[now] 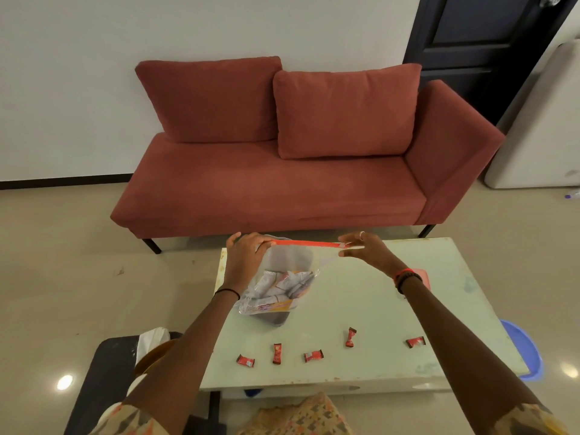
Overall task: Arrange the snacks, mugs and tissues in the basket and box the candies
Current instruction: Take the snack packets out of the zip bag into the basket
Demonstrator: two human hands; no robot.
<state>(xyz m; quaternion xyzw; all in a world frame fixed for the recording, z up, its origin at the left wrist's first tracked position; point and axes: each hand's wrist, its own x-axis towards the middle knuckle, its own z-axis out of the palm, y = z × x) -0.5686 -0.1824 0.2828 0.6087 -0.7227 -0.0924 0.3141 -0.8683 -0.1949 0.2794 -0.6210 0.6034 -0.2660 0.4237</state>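
I hold a clear zip bag [282, 277] with a red seal strip above the pale green table [361, 309]. My left hand [244, 255] pinches the strip's left end and my right hand [364, 248] pinches its right end, stretching it taut. White and yellow snack packets [279, 290] lie bunched in the bag's bottom, which rests on the table. Several red-wrapped candies lie scattered along the near side of the table, among them one candy [245, 361] at the left and another candy [415, 341] at the right. A pink box [420, 276] peeks out behind my right wrist.
A red sofa [282, 183] stands behind the table against the wall. At lower left, a dark stool [103, 381] carries a basket [153, 353] with white tissue [152, 339] in it. A blue plastic tub [524, 346] sits on the floor at the table's right.
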